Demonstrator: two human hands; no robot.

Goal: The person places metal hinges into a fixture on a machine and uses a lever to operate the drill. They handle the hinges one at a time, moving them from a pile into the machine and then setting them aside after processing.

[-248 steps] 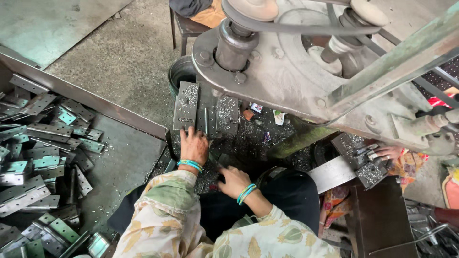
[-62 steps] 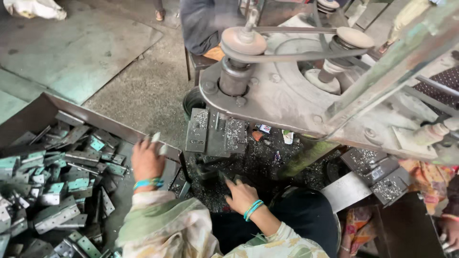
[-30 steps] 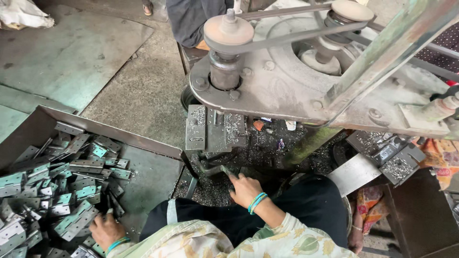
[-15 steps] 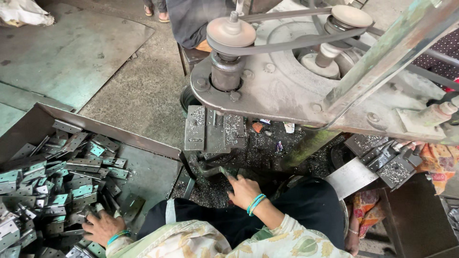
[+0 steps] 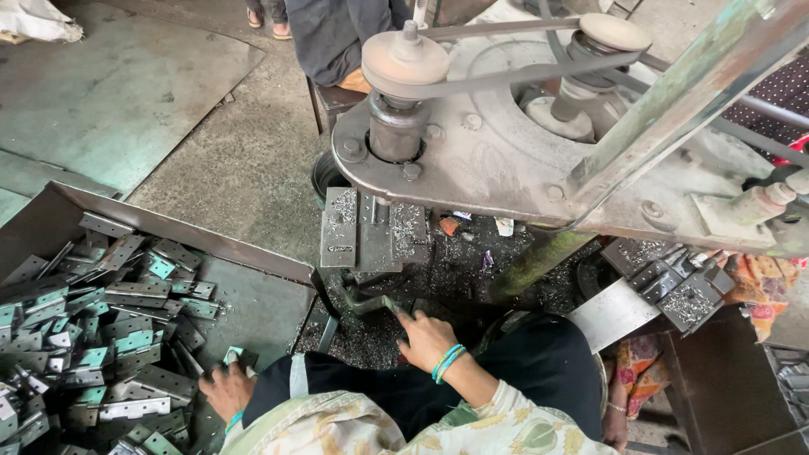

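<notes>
Hands worked low under the belt-driven press (image 5: 522, 160), whose grey arm and pulleys filled the upper right and left little room above the shaving-strewn bed. Open concrete floor (image 5: 244, 160) lay beyond it. At left, a rust-edged metal tray (image 5: 253, 295) held a heap of grey hinge plates (image 5: 93, 337), several faced in teal film, with bare tray floor toward its right edge. Left hand (image 5: 226, 389) rested at that edge, fingers curled around one teal-faced hinge plate (image 5: 233, 357). Right hand (image 5: 426, 339), teal bangles at the wrist, pinched a small metal piece (image 5: 389, 305) just below the press die (image 5: 371, 236).
</notes>
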